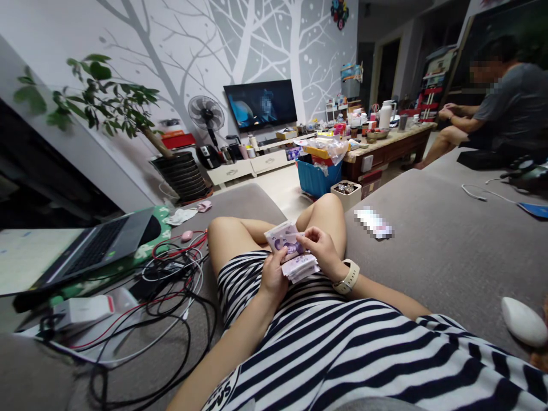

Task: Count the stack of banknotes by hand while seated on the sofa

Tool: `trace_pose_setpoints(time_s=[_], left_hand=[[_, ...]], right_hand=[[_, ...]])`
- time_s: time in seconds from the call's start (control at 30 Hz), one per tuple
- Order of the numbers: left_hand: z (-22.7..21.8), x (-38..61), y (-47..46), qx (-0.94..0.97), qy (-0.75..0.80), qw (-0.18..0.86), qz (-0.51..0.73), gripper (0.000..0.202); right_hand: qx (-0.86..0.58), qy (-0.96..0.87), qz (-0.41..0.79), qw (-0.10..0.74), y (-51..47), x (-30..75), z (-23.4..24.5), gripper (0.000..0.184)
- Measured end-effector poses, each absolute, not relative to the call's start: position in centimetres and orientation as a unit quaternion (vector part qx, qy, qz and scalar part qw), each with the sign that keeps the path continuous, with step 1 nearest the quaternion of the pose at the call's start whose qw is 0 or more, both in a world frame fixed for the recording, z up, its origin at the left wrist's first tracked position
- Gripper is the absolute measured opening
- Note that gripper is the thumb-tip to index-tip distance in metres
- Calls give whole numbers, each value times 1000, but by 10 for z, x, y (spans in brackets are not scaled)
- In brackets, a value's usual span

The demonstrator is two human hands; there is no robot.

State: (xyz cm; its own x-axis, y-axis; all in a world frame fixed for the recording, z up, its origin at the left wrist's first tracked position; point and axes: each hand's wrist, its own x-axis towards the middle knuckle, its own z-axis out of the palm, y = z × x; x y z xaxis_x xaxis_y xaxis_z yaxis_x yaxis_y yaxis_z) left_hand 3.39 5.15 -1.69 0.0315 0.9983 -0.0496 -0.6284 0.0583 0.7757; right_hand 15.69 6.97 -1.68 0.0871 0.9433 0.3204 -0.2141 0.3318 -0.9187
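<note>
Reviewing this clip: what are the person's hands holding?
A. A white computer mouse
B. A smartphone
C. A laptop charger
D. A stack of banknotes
D. The left hand grips a stack of banknotes while the right hand pinches its top notes.

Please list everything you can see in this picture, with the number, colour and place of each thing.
banknotes: two bunches, pale pink, in the hands
laptop: one, grey, at left
cables: many, black, red and white, tangled at left
sofa: one, grey, around the person
potted plant: one, green, far left
stand fan: one, black, by the wall
television: one, black, ahead
bin: one, blue, on the floor
seated person: one, grey shirt, far right
left hand: one, holding the banknotes
right hand: one, fingers on the banknotes
watch: one, cream, on the right wrist
</note>
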Motion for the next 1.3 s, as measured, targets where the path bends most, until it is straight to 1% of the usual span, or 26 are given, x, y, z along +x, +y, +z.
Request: trace_pose_setpoints(time_s=[0.2, 0.37, 0.63, 0.83, 1.3], left_hand=[[-16, 35, 51, 305, 338, 640, 619, 22], [-18, 34, 51, 309, 320, 649, 617, 18], [-17, 36, 55, 272, 310, 664, 624, 28], [-17, 35, 59, 255, 299, 671, 629, 31], [-14, 36, 59, 271, 305, 649, 642, 22]], right_hand=[[-379, -529, 406, 641, 72, 158, -21, 36], [-376, -532, 399, 645, 70, 158, -19, 36], [-361, -542, 396, 648, 66, 158, -15, 32], [-341, -556, 398, 645, 64, 157, -17, 30], [-317, -560, 423, 638, 59, 157, -10, 31]])
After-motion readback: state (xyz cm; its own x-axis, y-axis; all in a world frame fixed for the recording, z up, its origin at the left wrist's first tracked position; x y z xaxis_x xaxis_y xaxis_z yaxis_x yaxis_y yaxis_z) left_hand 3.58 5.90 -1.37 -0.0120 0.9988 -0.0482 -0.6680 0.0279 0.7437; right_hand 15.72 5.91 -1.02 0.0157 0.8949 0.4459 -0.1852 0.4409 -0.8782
